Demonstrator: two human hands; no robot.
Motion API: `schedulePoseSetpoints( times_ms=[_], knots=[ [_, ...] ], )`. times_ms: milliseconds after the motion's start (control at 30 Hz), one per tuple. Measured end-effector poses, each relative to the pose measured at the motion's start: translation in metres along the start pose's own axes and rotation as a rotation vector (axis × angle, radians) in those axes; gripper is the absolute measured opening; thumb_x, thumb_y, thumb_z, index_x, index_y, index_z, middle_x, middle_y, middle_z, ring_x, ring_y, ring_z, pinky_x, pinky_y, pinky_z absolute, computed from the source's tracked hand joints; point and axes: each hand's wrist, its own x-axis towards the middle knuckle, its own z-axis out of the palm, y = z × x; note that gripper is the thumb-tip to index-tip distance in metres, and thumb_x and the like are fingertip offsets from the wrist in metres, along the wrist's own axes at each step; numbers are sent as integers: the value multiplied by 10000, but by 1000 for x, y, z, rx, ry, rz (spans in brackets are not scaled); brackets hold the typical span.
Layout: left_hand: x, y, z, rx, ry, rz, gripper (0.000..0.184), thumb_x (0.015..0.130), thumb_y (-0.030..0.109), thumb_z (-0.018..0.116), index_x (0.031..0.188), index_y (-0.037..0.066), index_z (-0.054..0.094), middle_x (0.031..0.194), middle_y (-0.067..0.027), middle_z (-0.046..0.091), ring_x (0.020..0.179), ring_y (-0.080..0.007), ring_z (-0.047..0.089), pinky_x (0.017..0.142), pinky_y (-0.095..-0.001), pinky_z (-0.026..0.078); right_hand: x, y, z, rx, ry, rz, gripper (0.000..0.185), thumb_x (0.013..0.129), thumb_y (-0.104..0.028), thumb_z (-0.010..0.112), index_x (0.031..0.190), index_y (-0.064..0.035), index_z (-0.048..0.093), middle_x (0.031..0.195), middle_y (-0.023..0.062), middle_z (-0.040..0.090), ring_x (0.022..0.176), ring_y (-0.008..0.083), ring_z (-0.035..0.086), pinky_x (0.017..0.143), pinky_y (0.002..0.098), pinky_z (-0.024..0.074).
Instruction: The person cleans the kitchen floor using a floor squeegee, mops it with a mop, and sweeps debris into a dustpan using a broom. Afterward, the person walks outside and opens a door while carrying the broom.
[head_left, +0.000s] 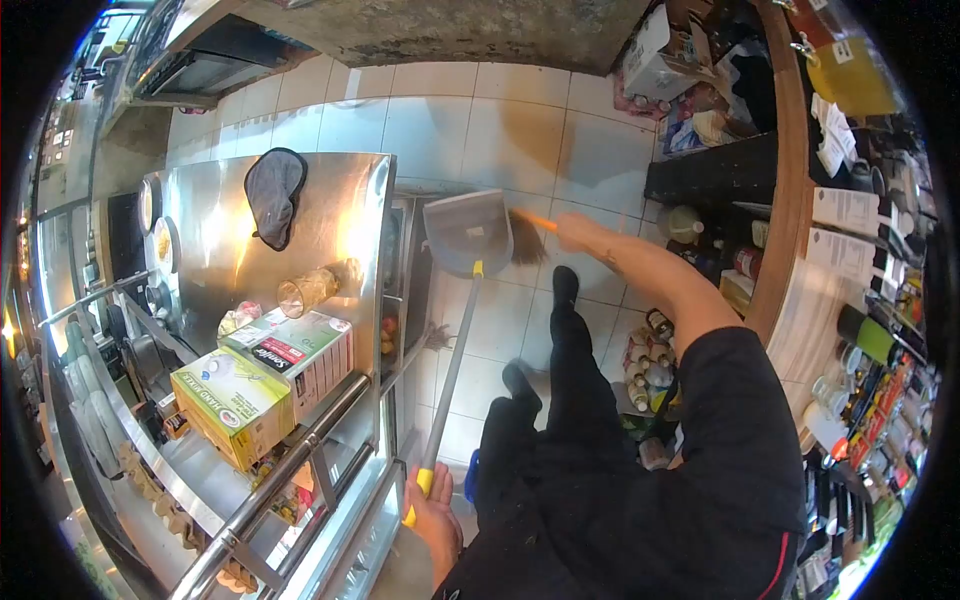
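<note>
Right hand [574,232], nearer dustpan [466,228], gripping broom handle [538,221], fingers closed; bristles [527,247] sitting just right of dustpan. Left hand [434,512] holding pole [456,360], fingers loosely curled; pole's long axis running back from dustpan toward body.

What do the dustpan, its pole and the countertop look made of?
Dustpan: likely plastic, grey and smooth, judging by its rounded, moulded-looking shape.
Pole: smooth, even grey; coated metal or plastic, can't tell.
Countertop: probably stainless steel, satin finish; silvery with blurred highlights.
</note>
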Motion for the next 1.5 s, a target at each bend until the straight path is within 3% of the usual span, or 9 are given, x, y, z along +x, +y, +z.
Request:
schedulePoseSetpoints(
  times_ms=[133, 267, 467, 600, 733, 933, 1033, 1367, 1500],
  knots=[
    [9, 7, 32, -29, -69, 13, 528, 1070, 359, 474, 1388, -62, 459, 1270, -304, 591, 1188, -373, 635, 1014, -428, 538, -16, 66, 45, 276, 152, 107, 312, 882, -184, 642, 1138, -18, 712, 764, 190, 693, 596, 302, 681, 527, 405, 530],
    [31, 16, 74, -75, -154, -6, 540, 1070, 375, 472, 1392, -58, 461, 1281, -288, 588, 1197, -366, 630, 1027, -427, 527, -205, 32, 45, 1040, 58, 434, 394, 1012, -314, 561, 1315, -70, 623, 614, 40, 561, 476, 135, 564, 432, 311, 427],
    [88, 32, 155, -139, -255, -91, 567, 1081, 403, 441, 1415, -55, 420, 1332, -260, 541, 1252, -350, 590, 1048, -395, 519, -387, 9, 92, 748, 118, 742, 444, 1022, -354, 513, 1058, 57, 675, 680, 146, 635, 636, 239, 646, 586, 361, 493],
    [138, 50, 230, -223, -327, -110, 590, 1081, 410, 435, 1418, -72, 391, 1354, -248, 510, 1259, -345, 582, 1064, -386, 509, -308, 18, 79, 869, -36, 932, 338, 890, -248, 573, 886, 80, 655, 702, 155, 642, 648, 239, 634, 567, 373, 470],
    [174, 91, 316, -268, -332, -83, 617, 1077, 418, 434, 1428, -84, 357, 1356, -290, 503, 1290, -335, 557, 1105, -396, 468, -73, 67, 109, 829, 188, 668, 313, 797, -198, 548, 810, 103, 635, 725, 209, 661, 687, 270, 638, 587, 431, 461],
    [216, 191, 384, -406, -317, -81, 622, 1079, 408, 436, 1434, -90, 328, 1363, -286, 496, 1307, -330, 539, 1122, -391, 447, 160, -58, -28, 303, -108, 475, 289, 841, -143, 565, 887, 107, 702, 755, 249, 703, 776, 372, 734, 657, 458, 577],
    [239, 234, 399, -488, -322, -71, 582, 1067, 395, 477, 1426, -48, 359, 1391, -275, 482, 1328, -340, 523, 1121, -424, 441, 185, -123, -72, 236, 38, 159, 346, 869, -182, 542, 916, 129, 688, 731, 249, 690, 735, 356, 735, 616, 456, 574],
    [377, 310, 447, -280, -217, 211, 569, 1034, 437, 521, 1345, -33, 445, 1283, -261, 583, 1224, -319, 609, 1088, -408, 424, 64, -152, -239, 584, 32, 345, 335, 1001, -289, 542, 1070, 13, 672, 593, 32, 551, 467, 150, 528, 445, 333, 416],
    [429, 327, 451, -181, -27, 334, 469, 1048, 395, 524, 1106, -65, 593, 993, -184, 674, 905, -252, 715, 803, -333, 580, 1, -78, -287, 492, 61, 394, 364, 967, -314, 563, 954, 31, 676, 603, 101, 605, 512, 196, 602, 500, 382, 464]
  ],
)
